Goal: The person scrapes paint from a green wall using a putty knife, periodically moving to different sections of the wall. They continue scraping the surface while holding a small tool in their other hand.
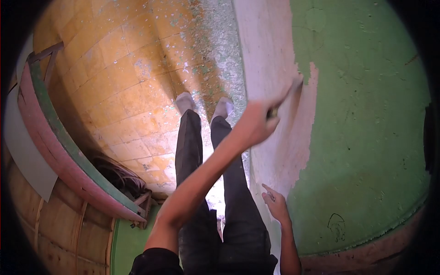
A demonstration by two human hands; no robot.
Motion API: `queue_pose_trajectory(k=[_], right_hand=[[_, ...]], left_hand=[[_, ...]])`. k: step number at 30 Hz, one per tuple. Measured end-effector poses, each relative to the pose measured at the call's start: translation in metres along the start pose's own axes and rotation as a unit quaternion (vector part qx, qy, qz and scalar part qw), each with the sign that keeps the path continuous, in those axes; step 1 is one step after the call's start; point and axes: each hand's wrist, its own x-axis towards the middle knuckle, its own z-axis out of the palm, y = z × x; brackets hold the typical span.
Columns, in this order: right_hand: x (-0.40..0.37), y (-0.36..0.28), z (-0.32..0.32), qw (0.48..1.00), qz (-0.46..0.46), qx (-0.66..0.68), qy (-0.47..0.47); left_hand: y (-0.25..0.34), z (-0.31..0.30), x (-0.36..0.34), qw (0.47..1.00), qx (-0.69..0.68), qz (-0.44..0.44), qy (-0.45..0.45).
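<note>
My left hand (259,124) is closed around the handle of a scraper (291,90), the arm reaching across above my legs. The scraper's blade, slightly blurred, lies at the wall near the ragged edge of the green paint (362,114). Beside it runs a pale stripped band of wall (270,55). Lower down, my right hand (277,208) is close to the same band, its index finger stretched out and the other fingers curled. A small shiny thing shows at those curled fingers, too small to name.
Paint flakes (201,71) are scattered over the orange tiled floor (105,87), thickest along the wall's foot. My feet in pale socks (223,108) stand near the wall. On the left is a long curved-looking pink and green board (68,160), with a dark bundle (119,176) beside it.
</note>
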Motion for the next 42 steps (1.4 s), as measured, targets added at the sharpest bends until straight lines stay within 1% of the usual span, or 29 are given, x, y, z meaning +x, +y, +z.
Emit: queue_pose_trajectory(k=[3, 5, 6, 7, 9, 10, 11, 13, 16, 18, 20, 22, 23, 25, 27, 28, 31, 32, 34, 35, 37, 39, 40, 42], right_hand=[[0.006, -0.008, 0.000, 1.000, -0.002, -0.025, -0.005], [0.005, -0.011, -0.003, 1.000, 0.006, -0.015, 0.003], [0.005, -0.011, -0.005, 1.000, 0.010, -0.010, 0.009], [0.005, -0.010, -0.003, 1.000, 0.013, -0.004, 0.004], [0.005, -0.006, 0.001, 1.000, 0.019, 0.005, -0.009], [0.007, -0.003, 0.002, 1.000, 0.015, 0.003, -0.010], [0.008, 0.000, 0.001, 1.000, 0.012, 0.000, -0.010], [0.007, 0.003, 0.007, 1.000, 0.015, -0.014, -0.014], [0.008, -0.002, 0.000, 0.999, 0.024, -0.041, 0.006], [0.001, -0.007, 0.001, 0.999, 0.024, -0.041, 0.004], [0.002, -0.016, 0.005, 0.999, 0.011, -0.042, 0.001], [0.004, -0.022, 0.002, 0.998, 0.005, -0.057, 0.007], [0.002, -0.027, 0.000, 0.999, -0.008, -0.046, 0.012], [-0.006, -0.045, -0.011, 0.999, -0.033, -0.029, 0.017], [-0.020, -0.085, -0.021, 0.998, -0.052, 0.023, 0.017], [-0.027, -0.104, -0.028, 0.997, -0.058, 0.046, 0.017], [-0.039, -0.149, -0.039, 0.973, -0.152, 0.141, 0.104], [-0.037, -0.161, -0.043, 0.963, -0.195, 0.142, 0.121], [-0.032, -0.186, -0.054, 0.934, -0.290, 0.141, 0.155], [-0.035, -0.198, -0.060, 0.929, -0.312, 0.113, 0.167], [-0.043, -0.213, -0.067, 0.918, -0.343, 0.060, 0.188], [-0.045, -0.206, -0.065, 0.906, -0.365, 0.050, 0.209], [-0.043, -0.204, -0.065, 0.896, -0.382, 0.046, 0.223], [-0.039, -0.205, -0.064, 0.889, -0.407, 0.007, 0.211]], left_hand=[[0.016, -0.007, 0.017, 0.999, 0.005, -0.013, 0.030], [-0.007, 0.020, -0.010, 0.997, -0.050, 0.041, 0.030], [-0.003, 0.024, -0.021, 0.999, -0.043, 0.022, 0.008], [-0.002, 0.022, -0.028, 0.999, -0.034, 0.002, -0.016], [-0.001, 0.000, -0.012, 0.999, 0.035, 0.038, -0.009], [0.004, -0.015, 0.002, 0.998, 0.056, 0.028, -0.017], [0.003, -0.024, 0.009, 0.995, 0.085, 0.053, -0.023], [0.003, -0.012, -0.002, 0.999, -0.005, 0.044, -0.007], [0.015, 0.022, -0.029, 0.997, -0.041, 0.065, 0.028], [0.022, 0.017, -0.022, 0.998, -0.018, 0.050, 0.038], [0.033, -0.001, 0.002, 0.997, 0.019, 0.047, 0.056], [0.029, 0.008, 0.000, 0.997, 0.002, 0.048, 0.057], [0.025, 0.014, -0.005, 0.997, -0.006, 0.047, 0.056], [0.014, 0.026, -0.030, 0.999, -0.020, 0.029, 0.020], [0.008, 0.025, -0.039, 1.000, -0.007, 0.014, -0.009], [0.012, 0.013, -0.034, 0.999, 0.009, -0.003, -0.036], [0.008, -0.003, -0.023, 0.998, 0.022, 0.027, -0.055], [0.008, 0.001, -0.025, 0.999, -0.021, 0.020, -0.041], [0.015, 0.006, -0.014, 0.999, -0.019, 0.041, 0.002], [0.019, 0.006, -0.006, 0.998, -0.015, 0.055, 0.026], [0.018, 0.006, -0.007, 0.999, -0.009, 0.048, 0.017], [0.009, 0.017, -0.011, 0.999, -0.020, 0.036, 0.025], [0.010, 0.028, -0.019, 0.997, -0.052, 0.049, 0.041], [0.014, 0.040, -0.034, 0.998, -0.045, 0.027, 0.037]])
